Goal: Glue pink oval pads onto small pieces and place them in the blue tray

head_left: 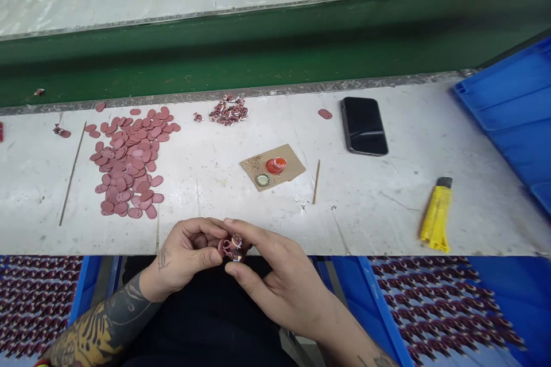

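A small dark-brown and white figurine is pinched between my hands just over the table's front edge. My left hand closes its thumb and fingers on the reddish side of the piece, which looks like an oval disc. From the other side, the thumb and fingers of my right hand grip the figurine's body. Fingers partly cover the piece, so its exact shape is hard to make out. A pile of reddish oval discs lies to the left, and a heap of small brown and white parts lies farther back.
On the white table lie cardboard with a red cup and bottle cap, a phone, a yellow cutter and thin sticks. A green belt runs behind; blue trays hold rows of figurines.
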A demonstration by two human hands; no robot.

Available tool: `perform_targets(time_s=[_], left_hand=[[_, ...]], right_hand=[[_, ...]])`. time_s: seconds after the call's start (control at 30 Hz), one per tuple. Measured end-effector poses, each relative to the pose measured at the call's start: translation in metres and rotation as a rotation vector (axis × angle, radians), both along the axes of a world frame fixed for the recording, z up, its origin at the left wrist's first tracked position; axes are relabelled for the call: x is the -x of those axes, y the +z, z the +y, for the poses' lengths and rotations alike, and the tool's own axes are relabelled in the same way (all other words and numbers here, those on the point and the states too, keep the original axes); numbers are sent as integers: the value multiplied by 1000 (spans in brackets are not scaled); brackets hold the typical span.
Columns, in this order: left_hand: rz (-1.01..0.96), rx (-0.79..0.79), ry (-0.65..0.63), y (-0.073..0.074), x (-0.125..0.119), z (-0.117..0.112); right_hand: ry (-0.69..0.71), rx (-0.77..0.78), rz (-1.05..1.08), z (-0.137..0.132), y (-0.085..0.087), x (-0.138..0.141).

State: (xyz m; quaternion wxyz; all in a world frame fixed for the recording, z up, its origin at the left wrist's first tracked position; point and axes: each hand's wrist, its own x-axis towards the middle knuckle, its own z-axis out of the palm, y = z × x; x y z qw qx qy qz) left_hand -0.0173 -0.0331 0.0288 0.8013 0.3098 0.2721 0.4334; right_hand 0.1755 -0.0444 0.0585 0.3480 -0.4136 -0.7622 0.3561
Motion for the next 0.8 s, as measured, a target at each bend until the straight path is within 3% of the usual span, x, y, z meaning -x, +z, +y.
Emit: perform_targets(time_s=[0.2,0.4,0.53,0.7,0.8], left_hand=[[1,-1,3,1,0,1],[-57,-34,-23,9,-1,-3],[-107,-32,-65,19,-1,-8],[-104,-45,-58,20,0,-8],[-2,-31,-10,14,3,-6]], right_hand=[[11,27,33,1,0,-2],[-19,84,298,-8,-6,-16],[-288,63,249,-10,-22,-34],[-862,107,-252,16,-45,-74],[-986,244,-440,35,-54,-102]])
